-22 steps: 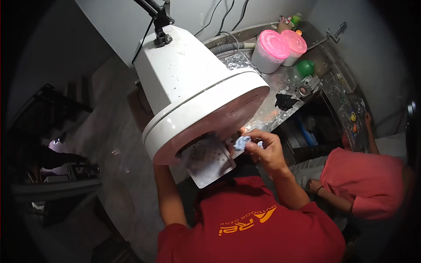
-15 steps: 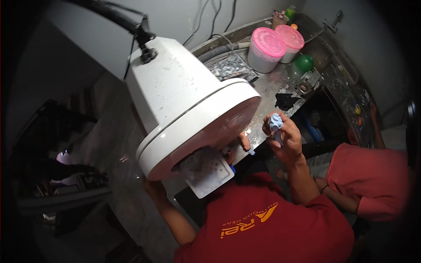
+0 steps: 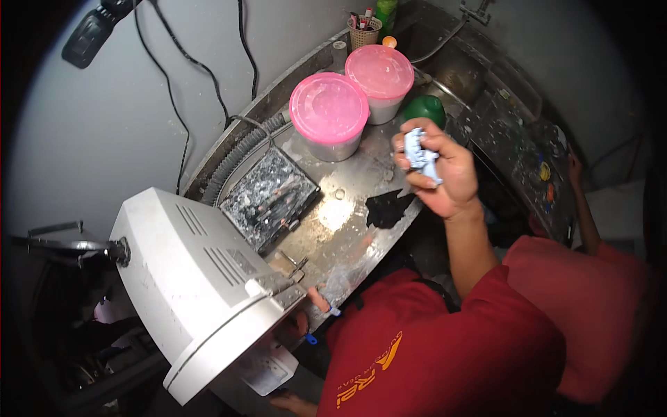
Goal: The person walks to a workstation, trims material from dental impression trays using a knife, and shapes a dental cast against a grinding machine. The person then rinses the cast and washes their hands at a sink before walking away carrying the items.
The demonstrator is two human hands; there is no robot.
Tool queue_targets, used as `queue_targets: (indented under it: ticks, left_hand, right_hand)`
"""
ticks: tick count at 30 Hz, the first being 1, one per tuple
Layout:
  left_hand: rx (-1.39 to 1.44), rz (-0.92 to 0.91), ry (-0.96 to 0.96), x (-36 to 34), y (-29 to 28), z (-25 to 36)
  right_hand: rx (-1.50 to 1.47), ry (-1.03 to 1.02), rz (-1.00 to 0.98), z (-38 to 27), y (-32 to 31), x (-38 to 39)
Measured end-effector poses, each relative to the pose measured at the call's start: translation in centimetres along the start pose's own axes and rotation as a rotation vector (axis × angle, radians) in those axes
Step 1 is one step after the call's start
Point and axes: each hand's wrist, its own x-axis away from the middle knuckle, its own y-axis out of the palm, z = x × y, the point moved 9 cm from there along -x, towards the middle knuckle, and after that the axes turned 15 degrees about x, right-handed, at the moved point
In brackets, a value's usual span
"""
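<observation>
Raised over the metal counter [image 3: 379,149], my right hand [image 3: 448,167] is closed around a pale blue, bumpy piece that looks like a dental cast [image 3: 418,151]. Fingers and thumb cover part of it. Only a bit of my left hand [image 3: 293,403] shows at the lower edge, below a pale tray [image 3: 271,372]; its fingers are hidden. That tray juts from the round front of a large white machine [image 3: 184,271]. Two brownish stubs with blue tips, one of them a clearer stub [image 3: 318,299], stick out beside the machine.
Two white tubs with pink lids [image 3: 328,108] stand at the back, near a green rounded object [image 3: 425,110]. A speckled dark box [image 3: 271,198] and a black cloth-like scrap [image 3: 389,208] lie on the counter. At right is another person in a coral shirt [image 3: 556,313].
The view has shifted, so the machine sits lower left and more counter shows. My right hand still holds the cast, now turned differently. Less of my left arm is visible.
</observation>
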Motion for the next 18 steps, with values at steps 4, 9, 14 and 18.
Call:
queue_targets:
  ticks: [4, 9, 14, 18]
  left_hand:
    - [-0.194, -0.021, -0.152, 9.4, 5.4, -4.8]
    - [-0.408, -0.189, -0.235, 17.3, 18.5, -8.8]
    - [-0.576, -0.396, -0.246, 22.7, 31.5, -11.4]
    - [-0.674, -0.508, -0.236, 26.3, 38.9, -12.5]
  right_hand:
    - [0.146, -0.185, 0.151, -10.2, -11.2, -4.4]
    - [0.368, -0.16, 0.478, -19.5, -31.3, -16.9]
    - [0.452, 0.024, 0.832, -24.0, -48.0, -27.7]
    - [0.737, -0.062, 0.821, -29.0, -51.1, -33.6]
